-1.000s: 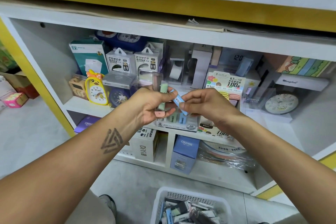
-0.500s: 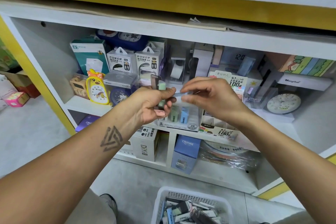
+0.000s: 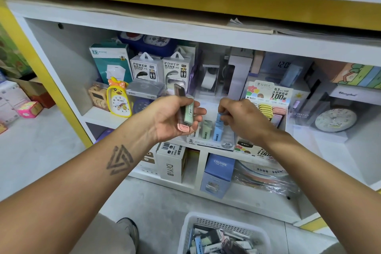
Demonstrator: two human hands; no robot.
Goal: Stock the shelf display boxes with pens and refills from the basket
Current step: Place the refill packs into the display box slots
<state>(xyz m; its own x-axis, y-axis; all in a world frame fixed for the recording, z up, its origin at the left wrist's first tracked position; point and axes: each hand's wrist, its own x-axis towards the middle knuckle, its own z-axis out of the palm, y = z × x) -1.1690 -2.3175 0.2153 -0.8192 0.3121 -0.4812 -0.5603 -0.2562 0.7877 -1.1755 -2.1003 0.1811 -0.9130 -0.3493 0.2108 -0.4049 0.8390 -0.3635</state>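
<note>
My left hand (image 3: 175,117) holds a small bunch of refill cases (image 3: 186,112) in front of the shelf: a green one, a pink-capped one and a dark one sticking up. My right hand (image 3: 240,118) pinches a blue refill case (image 3: 219,118) down into the clear display box (image 3: 212,143) marked 2B, where green and blue cases stand upright. To its right is a second display box (image 3: 268,97) labelled 0.7 HB 100, holding yellow and pink cases. The white basket (image 3: 190,227) with several loose cases sits on the floor below.
The shelf holds power bank boxes (image 3: 145,69), a yellow duck clock (image 3: 119,100), a tape dispenser (image 3: 209,80) and a round clock (image 3: 335,119). Below are a DIY box (image 3: 172,164) and a blue CRUHRE box (image 3: 218,173). Cartons (image 3: 31,93) stand at the left on the floor.
My right hand took the blue case away from my left hand and moved it down and right into the 2B display box. My left hand stayed nearly still with its bunch.
</note>
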